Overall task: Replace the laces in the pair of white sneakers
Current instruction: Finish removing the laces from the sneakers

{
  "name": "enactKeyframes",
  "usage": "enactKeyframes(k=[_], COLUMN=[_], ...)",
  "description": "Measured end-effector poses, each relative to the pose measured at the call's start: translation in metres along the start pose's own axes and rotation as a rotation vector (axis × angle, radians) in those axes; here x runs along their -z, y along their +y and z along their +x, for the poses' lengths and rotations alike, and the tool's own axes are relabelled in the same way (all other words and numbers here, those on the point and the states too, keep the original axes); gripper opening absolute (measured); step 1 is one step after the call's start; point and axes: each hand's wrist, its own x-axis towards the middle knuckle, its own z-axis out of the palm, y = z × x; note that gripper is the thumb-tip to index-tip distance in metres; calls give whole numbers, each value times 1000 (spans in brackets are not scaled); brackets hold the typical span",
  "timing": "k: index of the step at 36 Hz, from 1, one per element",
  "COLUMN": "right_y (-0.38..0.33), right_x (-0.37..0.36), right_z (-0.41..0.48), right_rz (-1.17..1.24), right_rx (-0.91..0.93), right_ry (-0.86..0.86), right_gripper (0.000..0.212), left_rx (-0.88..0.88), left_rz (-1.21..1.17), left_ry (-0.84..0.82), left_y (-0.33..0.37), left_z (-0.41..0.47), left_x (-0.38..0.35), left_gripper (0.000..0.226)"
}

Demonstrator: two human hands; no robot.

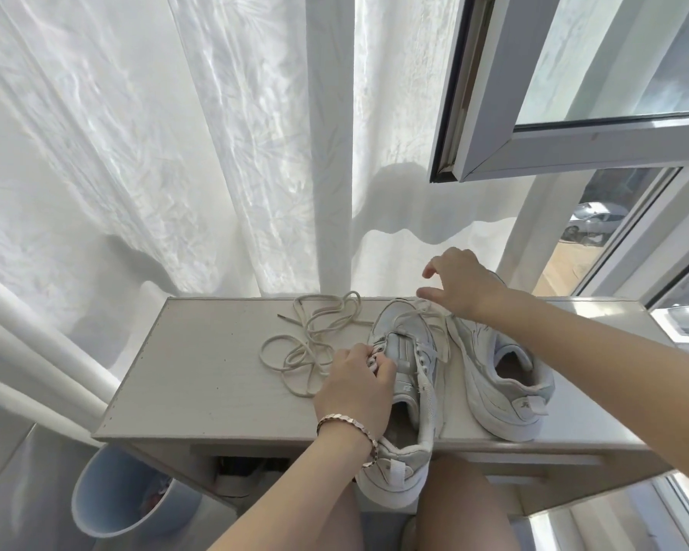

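Two white sneakers lie on a pale wooden cabinet top (199, 371). The near sneaker (408, 375) points away from me, its heel hanging over the front edge. My left hand (355, 387), with a bracelet on the wrist, grips its left eyelet flap beside the tongue. The second sneaker (498, 387) lies on its side to the right. My right hand (460, 286) hovers above the toe of the near sneaker, fingers spread, touching a lace strand (434, 312) that runs from the shoe. A loose cream lace (315, 336) lies tangled on the top to the left.
Sheer white curtains (176, 153) hang behind the cabinet. An open window sash (553, 113) juts in at upper right. A pale blue bucket (116, 499) stands on the floor at lower left. My knees are under the front edge.
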Motion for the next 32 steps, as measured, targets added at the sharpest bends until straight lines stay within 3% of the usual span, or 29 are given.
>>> enactKeyframes(k=[2, 5, 12, 17, 22, 32], right_y=[-2, -10, -27, -32, -12, 15], right_x=[0, -4, -8, -14, -11, 9], right_z=[-9, -20, -18, -20, -19, -13], right_rz=[90, 193, 163, 188, 512, 412], right_rx=[30, -11, -131, -118, -189, -201], right_ry=[-117, -398, -474, -368, -234, 116], right_gripper=[25, 35, 31, 37, 27, 23], left_rx=[-6, -6, -6, 3, -6, -11], left_rz=[-5, -18, 15, 26, 50, 84], left_ry=[2, 2, -4, -5, -6, -30], left_y=[0, 0, 2, 2, 2, 2], left_z=[1, 3, 1, -2, 0, 0], left_x=[0, -1, 1, 1, 3, 5], left_gripper=[28, 27, 27, 29, 31, 32])
